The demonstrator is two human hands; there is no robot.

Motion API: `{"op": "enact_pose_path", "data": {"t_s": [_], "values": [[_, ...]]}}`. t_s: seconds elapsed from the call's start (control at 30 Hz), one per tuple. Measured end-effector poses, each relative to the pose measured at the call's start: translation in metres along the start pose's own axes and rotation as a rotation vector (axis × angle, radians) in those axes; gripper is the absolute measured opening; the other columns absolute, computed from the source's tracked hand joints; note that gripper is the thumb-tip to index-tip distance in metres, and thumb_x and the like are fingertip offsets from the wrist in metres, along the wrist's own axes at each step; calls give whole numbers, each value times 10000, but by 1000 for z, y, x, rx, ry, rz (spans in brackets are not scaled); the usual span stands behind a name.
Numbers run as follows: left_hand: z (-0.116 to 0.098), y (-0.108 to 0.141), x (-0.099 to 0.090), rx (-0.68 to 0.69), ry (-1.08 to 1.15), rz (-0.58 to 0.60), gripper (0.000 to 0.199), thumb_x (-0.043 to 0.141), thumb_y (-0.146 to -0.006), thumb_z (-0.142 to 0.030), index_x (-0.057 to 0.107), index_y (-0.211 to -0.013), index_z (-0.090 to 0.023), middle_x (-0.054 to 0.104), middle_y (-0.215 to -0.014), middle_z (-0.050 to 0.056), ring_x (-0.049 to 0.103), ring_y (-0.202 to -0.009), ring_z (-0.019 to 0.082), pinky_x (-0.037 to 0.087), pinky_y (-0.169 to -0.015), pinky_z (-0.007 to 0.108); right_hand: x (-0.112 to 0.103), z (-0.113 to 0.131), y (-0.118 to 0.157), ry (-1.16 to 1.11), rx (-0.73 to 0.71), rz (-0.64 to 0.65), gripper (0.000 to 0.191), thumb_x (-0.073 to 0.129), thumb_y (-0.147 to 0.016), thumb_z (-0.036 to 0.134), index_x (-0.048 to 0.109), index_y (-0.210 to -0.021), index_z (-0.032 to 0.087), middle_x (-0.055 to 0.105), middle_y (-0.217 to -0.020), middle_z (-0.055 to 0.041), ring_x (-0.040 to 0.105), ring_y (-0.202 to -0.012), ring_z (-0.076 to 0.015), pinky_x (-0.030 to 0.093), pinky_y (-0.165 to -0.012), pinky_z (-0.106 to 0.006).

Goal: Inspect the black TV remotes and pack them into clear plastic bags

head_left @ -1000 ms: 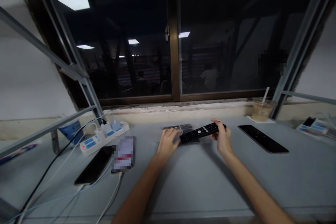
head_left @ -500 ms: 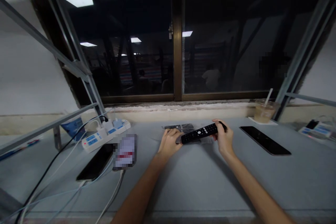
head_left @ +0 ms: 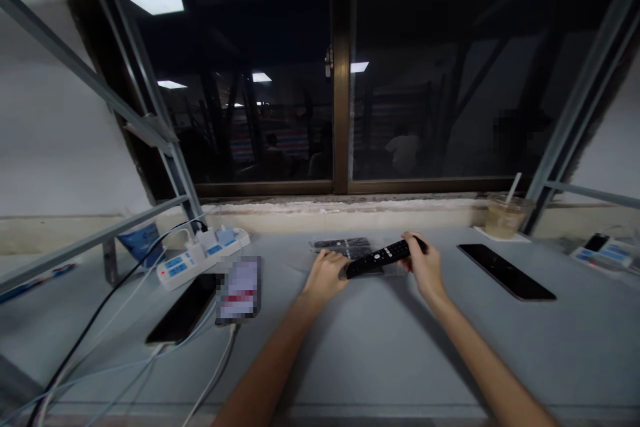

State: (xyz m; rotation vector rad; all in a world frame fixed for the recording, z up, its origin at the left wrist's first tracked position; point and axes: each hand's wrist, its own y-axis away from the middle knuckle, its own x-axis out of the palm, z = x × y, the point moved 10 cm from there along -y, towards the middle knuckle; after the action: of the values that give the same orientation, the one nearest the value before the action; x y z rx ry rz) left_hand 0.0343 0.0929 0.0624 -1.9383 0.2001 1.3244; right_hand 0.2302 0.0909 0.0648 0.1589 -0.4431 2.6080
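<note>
Above the worktop (head_left: pixel 350 347), the right hand (head_left: pixel 424 265) pinches one end of the remote (head_left: pixel 380 258); the left hand (head_left: pixel 325 273) steadies the bag (head_left: pixel 345 248) (clear, slippery), so the remote may snag or slip.

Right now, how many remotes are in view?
2: a black remote held between both hands, and a bagged remote lying just behind it on the table. Others may be hidden.
</note>
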Motion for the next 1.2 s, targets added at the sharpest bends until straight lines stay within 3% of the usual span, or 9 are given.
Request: {"op": "enact_pose_path", "data": {"t_s": [0.17, 0.27, 0.53, 0.67, 0.8, 0.97, 1.1, 1.2], "values": [[-5, 0, -1, 6, -32, -14, 132, 612, -729, -238, 630, -858, -218, 676, -827, 30, 594, -814, 200, 384, -802, 352, 1, 6, 2, 58, -66, -1, 367, 608, -655, 527, 570, -745, 173, 459, -391, 67, 436, -305, -107, 288, -298, -209], [-5, 1, -3, -12, -58, -39, 106, 606, -718, -226, 610, -824, -215, 670, -816, 32, 595, -806, 206, 389, -791, 356, 9, 2, 3, 29, -47, 83, 369, 623, -642, 530, 536, -741, 186, 479, -392, 65, 441, -295, -110, 299, -290, -203], [4, 4, -15, -142, 16, -156, 155, 593, -724, -227, 523, -863, -221, 661, -839, 21, 608, -816, 195, 410, -781, 330, 61, -19, 27, -98, 137, 605, 491, 490, -725, 588, 613, -889, 142, 658, -591, -47, 603, -435, -167, 405, -350, -215], [-4, 2, -13, -115, -10, -109, 119, 573, -748, -231, 507, -844, -209, 653, -817, 30, 605, -806, 205, 396, -770, 337, 83, -30, 49, -39, 173, 825, 509, 544, -739, 526, 618, -1058, 137, 666, -676, -57, 624, -487, -154, 434, -373, -207], [-12, 3, -11, -64, -36, -110, 107, 551, -761, -192, 509, -860, -205, 640, -859, 40, 586, -840, 208, 376, -787, 342, 88, -37, 54, 4, 149, 863, 490, 613, -731, 439, 572, -1150, 188, 646, -732, -22, 556, -427, -82, 424, -357, -179], [-21, 3, -3, 16, -66, -83, 165, 542, -778, -174, 497, -935, -195, 616, -962, 65, 556, -948, 223, 360, -830, 355, 91, -37, 64, -11, 198, 914, 523, 606, -748, 408, 498, -1231, 240, 632, -1047, -88, 644, -577, -120, 446, -367, -176], [-18, 1, 9, 19, -39, -14, 227, 543, -781, -160, 474, -995, -190, 600, -999, 67, 539, -996, 223, 353, -853, 358, 95, -37, 71, -27, 261, 954, 487, 551, -790, 415, 509, -1236, 222, 652, -1027, -104, 681, -663, -181, 479, -390, -198], [-11, 0, 8, 4, 37, -42, 419, 576, -768, -201, 400, -1149, -186, 561, -1106, 86, 504, -1071, 227, 347, -876, 363, 91, -40, 61, -61, 273, 881, 478, 567, -781, 396, 526, -1225, 222, 673, -978, -95, 687, -686, -200, 504, -419, -220]]}}
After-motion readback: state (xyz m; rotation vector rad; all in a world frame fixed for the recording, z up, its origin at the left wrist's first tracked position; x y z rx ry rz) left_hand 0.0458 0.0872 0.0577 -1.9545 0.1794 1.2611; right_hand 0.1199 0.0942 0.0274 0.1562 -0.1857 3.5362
